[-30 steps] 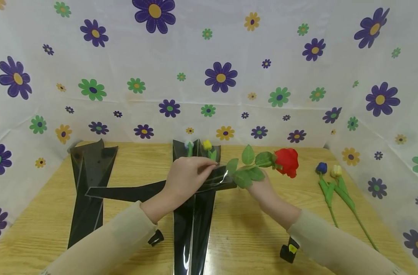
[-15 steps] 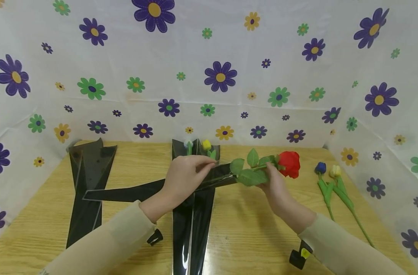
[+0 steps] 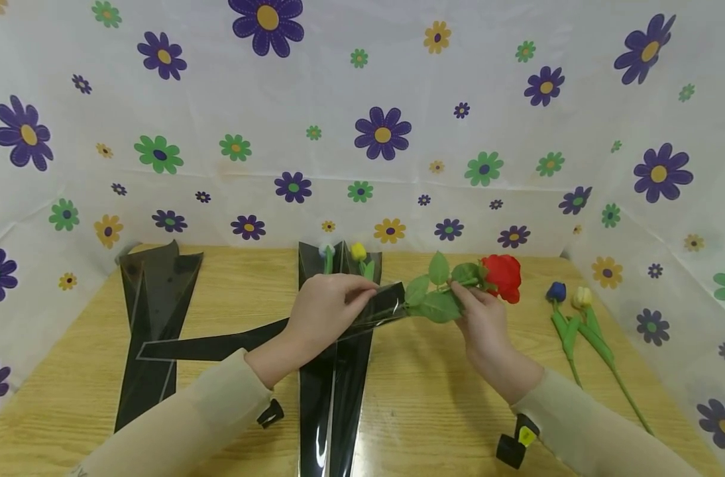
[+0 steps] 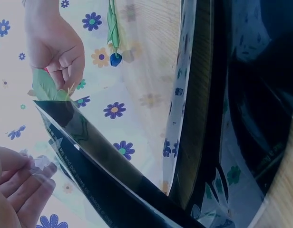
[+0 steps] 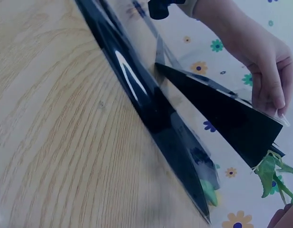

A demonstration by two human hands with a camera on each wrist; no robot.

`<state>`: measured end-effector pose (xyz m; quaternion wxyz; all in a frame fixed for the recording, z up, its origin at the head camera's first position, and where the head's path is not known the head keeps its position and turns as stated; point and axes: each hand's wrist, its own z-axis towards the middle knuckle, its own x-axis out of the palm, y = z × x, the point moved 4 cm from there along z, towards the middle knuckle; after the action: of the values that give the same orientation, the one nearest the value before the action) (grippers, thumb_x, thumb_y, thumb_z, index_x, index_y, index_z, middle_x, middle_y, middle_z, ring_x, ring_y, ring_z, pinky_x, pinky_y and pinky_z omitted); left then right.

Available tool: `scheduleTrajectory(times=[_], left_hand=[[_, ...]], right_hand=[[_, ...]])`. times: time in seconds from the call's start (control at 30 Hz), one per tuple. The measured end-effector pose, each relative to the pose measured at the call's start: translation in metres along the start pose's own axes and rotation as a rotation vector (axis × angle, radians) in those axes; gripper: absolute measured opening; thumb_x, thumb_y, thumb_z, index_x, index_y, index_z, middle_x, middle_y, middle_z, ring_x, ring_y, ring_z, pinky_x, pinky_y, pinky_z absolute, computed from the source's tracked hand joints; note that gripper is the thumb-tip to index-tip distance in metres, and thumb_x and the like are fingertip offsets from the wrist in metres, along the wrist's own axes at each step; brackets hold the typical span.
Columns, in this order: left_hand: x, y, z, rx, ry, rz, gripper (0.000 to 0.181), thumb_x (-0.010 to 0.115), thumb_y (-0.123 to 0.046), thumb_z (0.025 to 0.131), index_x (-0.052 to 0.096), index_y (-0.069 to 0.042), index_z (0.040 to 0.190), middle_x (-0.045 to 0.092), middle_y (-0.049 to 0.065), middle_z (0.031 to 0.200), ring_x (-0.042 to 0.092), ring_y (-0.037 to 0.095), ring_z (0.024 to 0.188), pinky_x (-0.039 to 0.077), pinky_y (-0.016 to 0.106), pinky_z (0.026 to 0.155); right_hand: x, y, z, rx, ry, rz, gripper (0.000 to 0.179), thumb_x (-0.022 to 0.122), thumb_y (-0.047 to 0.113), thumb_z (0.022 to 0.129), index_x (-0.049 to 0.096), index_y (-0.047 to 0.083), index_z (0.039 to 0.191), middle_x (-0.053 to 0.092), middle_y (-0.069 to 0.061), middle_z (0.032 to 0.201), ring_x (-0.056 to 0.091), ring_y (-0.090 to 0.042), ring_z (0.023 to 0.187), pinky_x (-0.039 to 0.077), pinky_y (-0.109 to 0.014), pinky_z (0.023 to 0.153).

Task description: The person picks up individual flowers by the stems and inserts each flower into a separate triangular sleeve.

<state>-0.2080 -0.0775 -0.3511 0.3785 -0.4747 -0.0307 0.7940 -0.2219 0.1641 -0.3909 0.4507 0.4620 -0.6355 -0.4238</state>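
My left hand (image 3: 322, 310) pinches the clear film edge of a black flower sleeve (image 3: 219, 344), held crosswise above the table. The sleeve's narrow end points left, its wide mouth right. In the left wrist view the mouth gapes, and crinkled film shows between my left fingertips (image 4: 46, 173). A red artificial rose (image 3: 504, 278) lies at that mouth, its leaves (image 3: 437, 306) just outside. The lower stem is hidden in the sleeve. Between thumb and fingers, my right hand (image 3: 486, 331) pinches the rose's stem just below the bloom.
Under the held sleeve lie black sleeves (image 3: 317, 397) with a pale blue flower (image 3: 327, 251) and a yellow tulip (image 3: 358, 251). Another black sleeve (image 3: 160, 285) lies at the left. A blue tulip (image 3: 557, 291) and a cream tulip (image 3: 583, 297) lie at the right.
My right hand has shifted from beneath the leaves to the stem nearer the bloom. The sleeve's narrow end has dipped slightly down and left; my left hand keeps its pinch.
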Motion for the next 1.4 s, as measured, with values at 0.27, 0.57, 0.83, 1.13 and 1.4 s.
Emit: scheduleTrajectory(times=[0.27, 0.57, 0.83, 1.13, 1.4], left_hand=[[0.001, 0.0, 0.002, -0.011, 0.027, 0.036, 0.011, 0.078, -0.018, 0.099, 0.086, -0.015, 0.106, 0.084, 0.001, 0.093, 0.072, 0.01, 0.068, 0.057, 0.027, 0.061], [0.005, 0.002, 0.001, -0.039, 0.068, 0.048, 0.011, 0.078, -0.019, 0.098, 0.086, -0.014, 0.105, 0.084, 0.002, 0.095, 0.072, 0.011, 0.069, 0.056, 0.025, 0.06], [0.005, -0.001, 0.002, -0.035, 0.065, 0.033, 0.012, 0.077, -0.019, 0.099, 0.086, -0.014, 0.107, 0.084, 0.002, 0.097, 0.076, 0.013, 0.076, 0.061, 0.031, 0.067], [0.004, -0.006, 0.005, -0.02, 0.058, 0.023, 0.012, 0.078, -0.018, 0.099, 0.085, -0.014, 0.107, 0.084, 0.002, 0.1, 0.077, 0.014, 0.079, 0.063, 0.032, 0.07], [0.005, -0.008, 0.007, -0.019, 0.05, 0.026, 0.012, 0.078, -0.017, 0.099, 0.086, -0.013, 0.106, 0.084, 0.002, 0.097, 0.075, 0.012, 0.073, 0.061, 0.03, 0.064]], right_hand=[[0.0, 0.002, -0.001, 0.036, -0.037, 0.105, 0.049, 0.061, 0.017, 0.109, 0.047, -0.001, 0.153, 0.066, 0.005, 0.127, 0.07, 0.0, 0.105, 0.051, -0.028, 0.115], [0.005, 0.003, -0.005, 0.049, -0.003, 0.104, 0.046, 0.064, 0.014, 0.107, 0.049, 0.011, 0.15, 0.069, 0.015, 0.115, 0.072, -0.001, 0.106, 0.053, -0.029, 0.113], [0.013, -0.001, -0.007, 0.034, 0.045, 0.059, 0.045, 0.066, 0.013, 0.105, 0.049, 0.013, 0.147, 0.069, 0.016, 0.116, 0.072, -0.001, 0.105, 0.057, -0.024, 0.105], [0.021, -0.009, -0.01, 0.018, 0.074, 0.029, 0.047, 0.067, 0.008, 0.104, 0.049, 0.011, 0.148, 0.069, 0.013, 0.119, 0.072, 0.0, 0.101, 0.06, -0.02, 0.095], [0.03, -0.014, -0.011, 0.019, 0.115, -0.038, 0.054, 0.068, 0.013, 0.104, 0.043, 0.013, 0.152, 0.055, -0.003, 0.15, 0.06, -0.017, 0.129, 0.046, -0.042, 0.122]])
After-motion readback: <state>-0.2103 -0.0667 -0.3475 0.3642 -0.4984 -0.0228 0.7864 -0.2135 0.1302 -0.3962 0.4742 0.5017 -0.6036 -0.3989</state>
